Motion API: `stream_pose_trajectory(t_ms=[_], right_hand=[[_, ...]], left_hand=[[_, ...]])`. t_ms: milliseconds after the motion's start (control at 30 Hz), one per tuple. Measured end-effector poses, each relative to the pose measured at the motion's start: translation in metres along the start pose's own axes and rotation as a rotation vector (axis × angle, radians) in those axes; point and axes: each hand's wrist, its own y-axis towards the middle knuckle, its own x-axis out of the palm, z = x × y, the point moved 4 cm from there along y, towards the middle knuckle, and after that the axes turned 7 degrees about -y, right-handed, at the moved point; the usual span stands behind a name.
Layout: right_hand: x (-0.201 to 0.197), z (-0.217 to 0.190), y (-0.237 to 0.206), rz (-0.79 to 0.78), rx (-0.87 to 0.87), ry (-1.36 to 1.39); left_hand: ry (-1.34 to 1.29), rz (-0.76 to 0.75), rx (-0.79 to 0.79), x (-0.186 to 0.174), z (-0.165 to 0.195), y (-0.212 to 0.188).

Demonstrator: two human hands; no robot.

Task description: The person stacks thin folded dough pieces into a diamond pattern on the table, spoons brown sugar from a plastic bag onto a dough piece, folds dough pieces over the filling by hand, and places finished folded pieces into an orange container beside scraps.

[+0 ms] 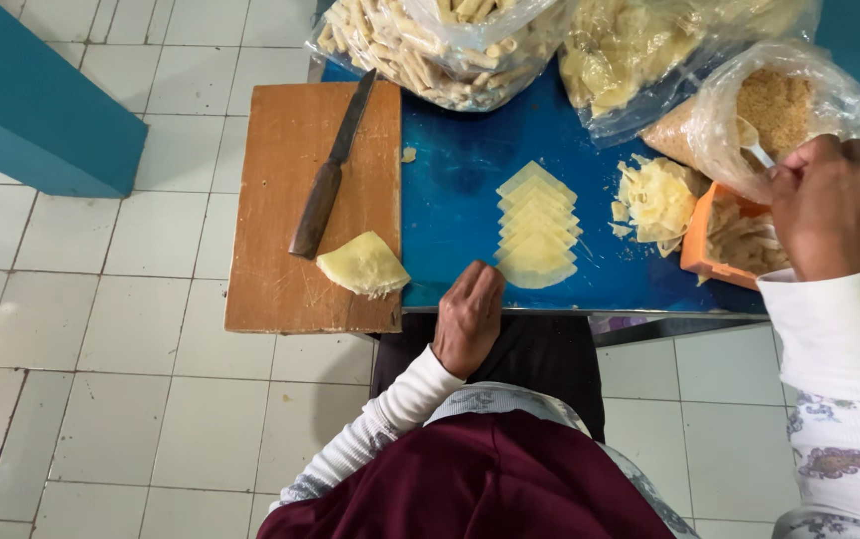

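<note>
My left hand (468,317) rests flat and empty on the blue counter (455,180), beside the row of pastry sheets (537,226). My right hand (834,205) grips a white spoon (752,143) in the crumb bag (774,110).

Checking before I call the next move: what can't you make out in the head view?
- Right hand: its grip on the white spoon is hidden by its own back.
- Crumb bag: spoon bowl blurred behind plastic.
- Top bags: cut off by the top edge.
- Left hand: palm side hidden.
</note>
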Motion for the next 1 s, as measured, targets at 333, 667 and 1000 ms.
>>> stream_pose_trajectory(t_ms=[333,667,1000], right_hand=[[-0.016,0.005,-0.012,0.04,0.037,0.057],[-0.001,-0.002,-0.014,0.061,0.015,0.158],[-0.013,0.022,-0.01,-0.254,0.379,0.77]], left_hand=[[0.247,0.05,0.036,-0.014,0.019,0.022],[0.311,0.076,0.049,0.003,0.013,0.019],[0.139,0.069,0.057,0.006,0.015,0.02]])
